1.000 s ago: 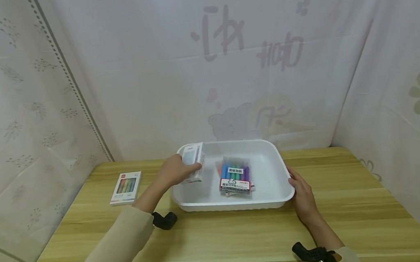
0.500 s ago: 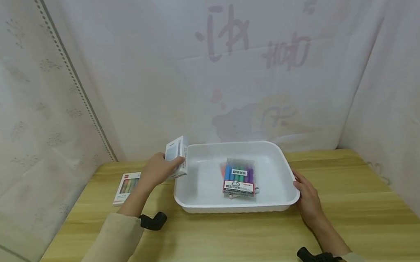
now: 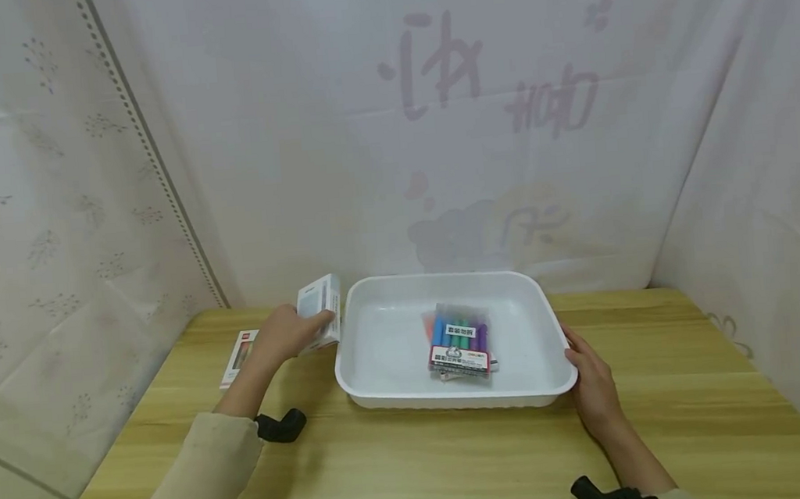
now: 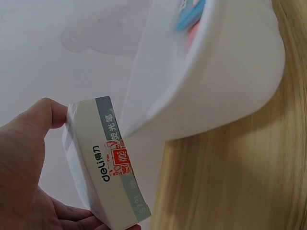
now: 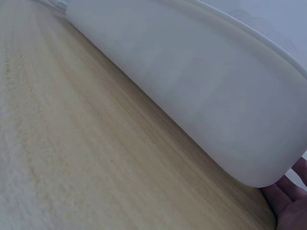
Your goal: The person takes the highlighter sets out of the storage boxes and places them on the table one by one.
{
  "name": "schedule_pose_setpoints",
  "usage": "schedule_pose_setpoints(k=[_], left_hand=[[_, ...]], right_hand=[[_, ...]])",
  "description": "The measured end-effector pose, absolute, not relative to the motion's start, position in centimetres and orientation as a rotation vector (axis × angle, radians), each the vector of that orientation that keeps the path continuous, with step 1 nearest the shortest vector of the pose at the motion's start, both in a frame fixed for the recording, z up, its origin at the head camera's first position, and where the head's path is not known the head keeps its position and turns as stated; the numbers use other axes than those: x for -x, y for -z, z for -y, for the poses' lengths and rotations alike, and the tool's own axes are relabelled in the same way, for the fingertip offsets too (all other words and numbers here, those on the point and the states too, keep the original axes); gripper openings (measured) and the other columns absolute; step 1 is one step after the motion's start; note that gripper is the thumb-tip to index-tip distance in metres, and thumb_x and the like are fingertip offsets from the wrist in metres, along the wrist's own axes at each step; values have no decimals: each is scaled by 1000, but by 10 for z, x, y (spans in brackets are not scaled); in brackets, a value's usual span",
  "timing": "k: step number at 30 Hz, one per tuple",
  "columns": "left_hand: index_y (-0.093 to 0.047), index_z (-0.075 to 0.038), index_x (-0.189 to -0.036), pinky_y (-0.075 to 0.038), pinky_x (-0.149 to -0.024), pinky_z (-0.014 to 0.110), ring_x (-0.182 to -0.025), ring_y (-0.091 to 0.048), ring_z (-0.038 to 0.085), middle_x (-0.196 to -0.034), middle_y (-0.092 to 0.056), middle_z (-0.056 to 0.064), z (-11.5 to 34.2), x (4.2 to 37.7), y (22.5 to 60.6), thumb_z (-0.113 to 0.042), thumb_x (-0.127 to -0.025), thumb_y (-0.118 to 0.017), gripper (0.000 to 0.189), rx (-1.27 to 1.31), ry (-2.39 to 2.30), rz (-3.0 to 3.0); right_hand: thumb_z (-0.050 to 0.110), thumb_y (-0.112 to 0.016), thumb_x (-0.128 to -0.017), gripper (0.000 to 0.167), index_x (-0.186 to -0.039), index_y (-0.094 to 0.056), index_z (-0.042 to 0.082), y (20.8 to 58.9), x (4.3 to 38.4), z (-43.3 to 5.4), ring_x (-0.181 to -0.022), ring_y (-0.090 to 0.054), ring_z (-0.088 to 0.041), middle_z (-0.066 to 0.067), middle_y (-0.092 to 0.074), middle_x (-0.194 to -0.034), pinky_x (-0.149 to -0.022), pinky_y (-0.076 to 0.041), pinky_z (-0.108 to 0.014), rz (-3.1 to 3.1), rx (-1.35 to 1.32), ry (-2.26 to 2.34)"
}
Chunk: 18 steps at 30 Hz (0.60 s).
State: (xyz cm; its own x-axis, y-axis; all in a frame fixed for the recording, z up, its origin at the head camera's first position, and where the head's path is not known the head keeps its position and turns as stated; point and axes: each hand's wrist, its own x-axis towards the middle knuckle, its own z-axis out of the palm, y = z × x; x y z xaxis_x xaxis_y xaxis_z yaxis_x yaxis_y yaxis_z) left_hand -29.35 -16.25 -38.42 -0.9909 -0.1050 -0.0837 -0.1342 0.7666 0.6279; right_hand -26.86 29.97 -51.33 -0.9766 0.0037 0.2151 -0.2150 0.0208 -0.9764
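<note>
My left hand grips a white deli box of highlighters, held just left of the white plastic tray. In the left wrist view, thumb and fingers pinch the box across its sides, with its grey-striped end facing the camera. My right hand holds the tray's right side near the front corner, thumb at the rim; in the right wrist view its fingers wrap behind the tray's corner. Inside the tray lies a clear pack of coloured highlighters, overlapping other items mostly hidden beneath it.
Another flat white box with a window lies on the wooden table at the left, partly covered by my left forearm. A printed white curtain hangs behind the table and at both sides.
My left hand has moved the box of highlighters leftward, from over the tray's left part to outside its rim. The right hand stays at the tray's side. The head view has shifted slightly.
</note>
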Motion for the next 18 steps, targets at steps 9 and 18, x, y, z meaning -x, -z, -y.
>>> schedule_pose_setpoints(k=[9,18], left_hand=[[-61,6,-114,-56,-60,35,-72,-63,22,-98,-69,17,171,295,394,-58,-89,-60,69,234,-986,-2891],[-64,0,-109,-43,-58,32,-75,-57,23,-94,-67,12,182,292,415,-63,-83,-62,68,264,-756,-2925]], right_hand=[[31,-30,-112,55,-160,-27,4,509,270,-305,-123,-52,10,-13,-33,-162,-96,-47,-7,2130,-214,-2074],[32,-28,-112,55,-160,-27,6,511,266,-299,-121,-49,15,-27,-26,-163,-94,-46,-5,2195,-189,-2001]])
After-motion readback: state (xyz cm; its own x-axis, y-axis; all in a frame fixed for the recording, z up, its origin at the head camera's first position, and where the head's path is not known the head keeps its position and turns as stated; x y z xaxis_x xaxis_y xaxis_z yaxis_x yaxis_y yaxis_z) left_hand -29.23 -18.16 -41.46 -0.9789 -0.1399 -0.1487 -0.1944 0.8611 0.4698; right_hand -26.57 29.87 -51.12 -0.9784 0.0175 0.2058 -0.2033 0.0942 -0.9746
